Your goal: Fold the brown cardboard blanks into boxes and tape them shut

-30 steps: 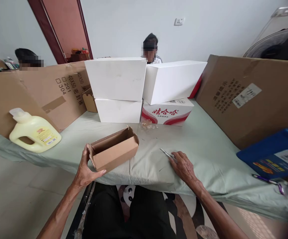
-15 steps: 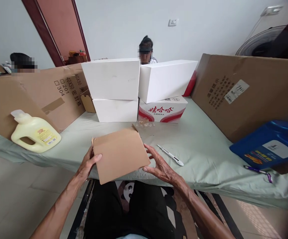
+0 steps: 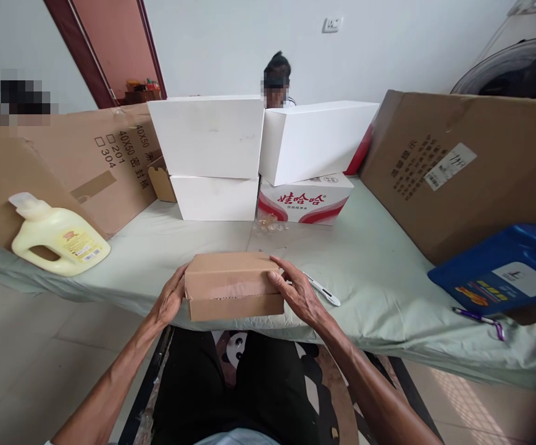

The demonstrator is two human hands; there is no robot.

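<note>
A small brown cardboard box [image 3: 233, 287] is at the near edge of the cloth-covered table [image 3: 370, 278], its taped side facing me. My left hand [image 3: 171, 298] presses against its left end, fingers partly hidden behind the box. At the right end, my right hand [image 3: 296, 290] grips it with the thumb on the near side and the fingers over the top corner. Just beyond my right hand lies a white utility knife [image 3: 324, 290], partly covered by that hand. Crumpled clear plastic [image 3: 270, 224] rests farther back.
White boxes [image 3: 207, 139] are stacked at the back, beside a red-and-white carton [image 3: 305, 201]. Large cartons [image 3: 472, 173] flank the table. A yellow detergent bottle [image 3: 62, 238] lies left; a blue bottle [image 3: 499, 272] and purple pen [image 3: 478, 316] lie right. A person [image 3: 277, 77] sits behind.
The cardboard box has been turned, so its taped side faces me instead of the broad plain face. My right hand has closed onto its right end. The view has shifted slightly.
</note>
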